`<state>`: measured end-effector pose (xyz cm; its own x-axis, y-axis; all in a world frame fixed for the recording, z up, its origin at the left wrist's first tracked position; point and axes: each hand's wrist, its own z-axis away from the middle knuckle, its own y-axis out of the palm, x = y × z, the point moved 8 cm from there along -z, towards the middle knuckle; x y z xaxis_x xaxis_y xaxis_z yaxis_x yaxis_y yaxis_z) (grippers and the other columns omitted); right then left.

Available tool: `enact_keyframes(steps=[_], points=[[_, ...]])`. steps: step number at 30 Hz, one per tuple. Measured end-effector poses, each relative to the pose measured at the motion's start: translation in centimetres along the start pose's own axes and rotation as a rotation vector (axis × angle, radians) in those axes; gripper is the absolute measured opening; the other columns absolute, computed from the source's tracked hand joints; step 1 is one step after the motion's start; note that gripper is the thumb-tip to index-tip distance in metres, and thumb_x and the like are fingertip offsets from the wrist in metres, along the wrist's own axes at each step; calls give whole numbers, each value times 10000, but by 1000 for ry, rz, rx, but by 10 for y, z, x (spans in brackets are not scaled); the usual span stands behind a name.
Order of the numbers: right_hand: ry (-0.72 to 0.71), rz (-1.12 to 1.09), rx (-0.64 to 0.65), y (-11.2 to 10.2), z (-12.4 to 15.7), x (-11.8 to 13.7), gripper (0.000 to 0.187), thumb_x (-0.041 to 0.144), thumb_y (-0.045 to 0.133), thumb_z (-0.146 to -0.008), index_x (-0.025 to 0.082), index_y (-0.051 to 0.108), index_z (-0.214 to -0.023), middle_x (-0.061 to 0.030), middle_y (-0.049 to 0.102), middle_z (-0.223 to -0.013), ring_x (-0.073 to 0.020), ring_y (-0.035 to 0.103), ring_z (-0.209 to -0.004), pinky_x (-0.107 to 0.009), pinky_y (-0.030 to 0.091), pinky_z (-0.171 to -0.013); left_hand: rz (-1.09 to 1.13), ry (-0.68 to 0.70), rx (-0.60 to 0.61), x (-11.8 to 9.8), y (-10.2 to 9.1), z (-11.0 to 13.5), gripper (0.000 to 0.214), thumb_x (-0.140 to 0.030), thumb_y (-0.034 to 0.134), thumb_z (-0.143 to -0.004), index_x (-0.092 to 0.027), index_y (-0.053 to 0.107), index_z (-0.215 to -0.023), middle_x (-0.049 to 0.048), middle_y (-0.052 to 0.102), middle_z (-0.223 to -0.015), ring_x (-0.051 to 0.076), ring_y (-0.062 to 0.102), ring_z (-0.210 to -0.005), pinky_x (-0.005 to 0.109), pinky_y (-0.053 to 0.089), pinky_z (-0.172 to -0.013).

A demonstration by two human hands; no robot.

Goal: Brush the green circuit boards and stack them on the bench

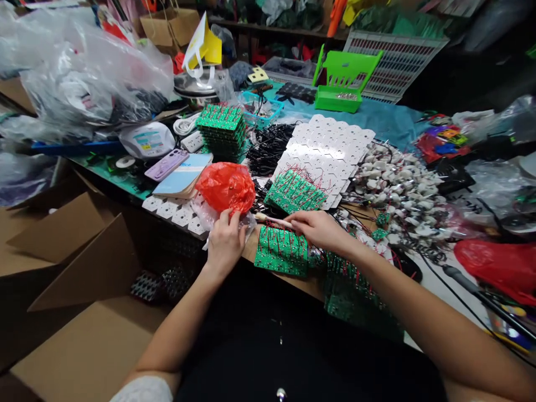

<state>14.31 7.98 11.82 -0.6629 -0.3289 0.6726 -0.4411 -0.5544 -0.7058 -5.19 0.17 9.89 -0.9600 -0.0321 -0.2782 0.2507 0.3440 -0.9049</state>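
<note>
My left hand (226, 244) is at the near edge of the table, its fingers curled onto the rim of a crumpled red plastic bag (226, 187). Clear plastic film shows beneath that bag. In my right hand (320, 230) is a slim white toothbrush (276, 221), gripped between thumb and fingers, its head pointing left toward the bag. Just below the brush lies a green circuit board panel (281, 251) with red wires. Another wired green panel (296, 191) rests behind the brush, partly over white perforated sheets (322, 148).
A stack of green boards (221, 131), a purple phone (166, 164) and a blue notebook (184, 177) stand left. White wired parts (389, 178) heap on the right, near a soldering iron (460, 277). Open cardboard boxes (92, 262) sit below left. A green plastic holder (339, 97) stands behind.
</note>
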Motion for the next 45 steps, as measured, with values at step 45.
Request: enact_keyframes(steps=[45], points=[[-99,698,-84,0,7,-32,338,320,403,-1004,282,735,-1055,-57,603,-890,-153,492,-685,-307,166,-536,1004,-551,287,8,89,89,339,-204,675,-748,-170,660,-1085,22,623,-910,115,650,-615,281,602,-593]])
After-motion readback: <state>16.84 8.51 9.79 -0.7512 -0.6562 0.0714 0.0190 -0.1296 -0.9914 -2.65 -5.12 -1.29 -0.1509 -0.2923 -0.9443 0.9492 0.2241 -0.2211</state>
